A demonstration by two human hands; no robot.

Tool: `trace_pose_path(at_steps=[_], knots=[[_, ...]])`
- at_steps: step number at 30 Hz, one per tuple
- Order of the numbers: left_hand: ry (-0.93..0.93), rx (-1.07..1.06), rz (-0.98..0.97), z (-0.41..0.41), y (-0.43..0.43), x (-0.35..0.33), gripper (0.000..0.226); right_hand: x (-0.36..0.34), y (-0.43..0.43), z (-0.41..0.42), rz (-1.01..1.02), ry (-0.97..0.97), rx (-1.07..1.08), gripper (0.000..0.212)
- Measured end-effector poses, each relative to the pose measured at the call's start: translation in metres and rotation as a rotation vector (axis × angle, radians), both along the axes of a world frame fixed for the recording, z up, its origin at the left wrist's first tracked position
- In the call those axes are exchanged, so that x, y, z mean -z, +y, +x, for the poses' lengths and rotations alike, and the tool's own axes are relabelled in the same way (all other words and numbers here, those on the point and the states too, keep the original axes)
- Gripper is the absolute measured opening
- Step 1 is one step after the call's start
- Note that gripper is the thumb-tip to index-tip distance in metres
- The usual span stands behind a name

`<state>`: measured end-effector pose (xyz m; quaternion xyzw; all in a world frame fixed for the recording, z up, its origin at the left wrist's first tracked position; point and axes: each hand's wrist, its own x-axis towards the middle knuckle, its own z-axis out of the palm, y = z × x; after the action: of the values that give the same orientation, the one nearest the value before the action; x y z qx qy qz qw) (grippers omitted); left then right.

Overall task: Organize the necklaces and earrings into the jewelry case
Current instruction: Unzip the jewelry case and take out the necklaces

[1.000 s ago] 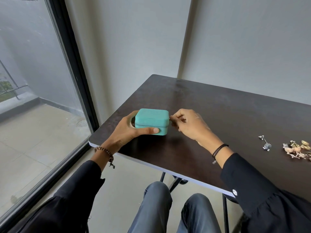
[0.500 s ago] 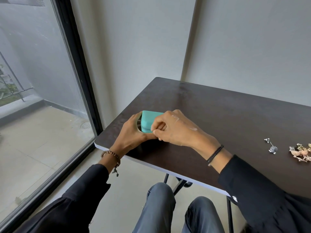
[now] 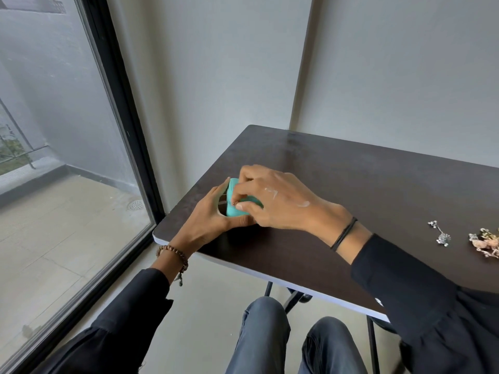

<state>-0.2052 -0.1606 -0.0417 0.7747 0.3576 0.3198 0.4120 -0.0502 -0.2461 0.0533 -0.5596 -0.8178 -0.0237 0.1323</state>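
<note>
A small teal jewelry case (image 3: 232,203) sits near the left front corner of the dark table (image 3: 351,184), lid down. My left hand (image 3: 210,217) wraps its left side and front, thumb along the near edge. My right hand (image 3: 275,203) lies across the case and covers most of it, its fingertips pinching a small zipper pull at the case's left end. A silver earring (image 3: 440,235) lies on the table far to the right, and a heap of pink and gold jewelry (image 3: 486,242) sits at the right frame edge, partly cut off.
The table's left edge is close to a floor-to-ceiling window with a black frame (image 3: 121,109). A grey wall runs behind the table. My knees (image 3: 270,333) and the table legs show under the front edge.
My right hand has travelled from the case's right end across its front to the left end, keeping its pinch on the zipper pull. My left hand stayed around the case.
</note>
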Motion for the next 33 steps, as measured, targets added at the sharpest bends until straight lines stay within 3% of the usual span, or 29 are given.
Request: trace_pose_path(at_steps=[3, 6, 8, 10, 13, 19, 21, 24, 33], knots=[[-0.003, -0.020, 0.001, 0.002, -0.002, 0.001, 0.076, 0.003, 0.010, -0.011, 0.062, 0.006, -0.059, 0.012], [-0.030, 0.020, -0.024, 0.002, -0.002, 0.002, 0.079, 0.010, 0.026, -0.019, 0.104, -0.010, -0.028, 0.011], [-0.033, 0.046, -0.040, 0.002, -0.003, 0.000, 0.102, 0.014, 0.038, -0.018, 0.091, 0.005, 0.031, 0.012], [-0.007, 0.057, -0.062, 0.003, -0.002, 0.000, 0.138, 0.015, 0.050, -0.016, 0.055, 0.073, 0.141, 0.011], [0.010, 0.068, -0.114, 0.004, -0.002, 0.000, 0.157, 0.013, 0.065, -0.013, -0.032, 0.299, 0.326, 0.013], [0.020, 0.074, -0.106, 0.006, 0.000, 0.003, 0.156, 0.021, 0.087, 0.005, -0.173, 0.604, 0.620, 0.039], [0.039, 0.079, -0.083, 0.007, 0.000, 0.003, 0.152, 0.026, 0.085, 0.012, -0.251, 0.795, 0.663, 0.037], [0.077, 0.095, -0.043, 0.006, 0.004, 0.003, 0.142, 0.037, 0.074, 0.024, -0.294, 0.855, 0.628, 0.027], [0.092, 0.104, -0.196, 0.004, 0.011, -0.004, 0.111, 0.064, -0.002, 0.031, -0.010, 0.951, 0.619, 0.028]])
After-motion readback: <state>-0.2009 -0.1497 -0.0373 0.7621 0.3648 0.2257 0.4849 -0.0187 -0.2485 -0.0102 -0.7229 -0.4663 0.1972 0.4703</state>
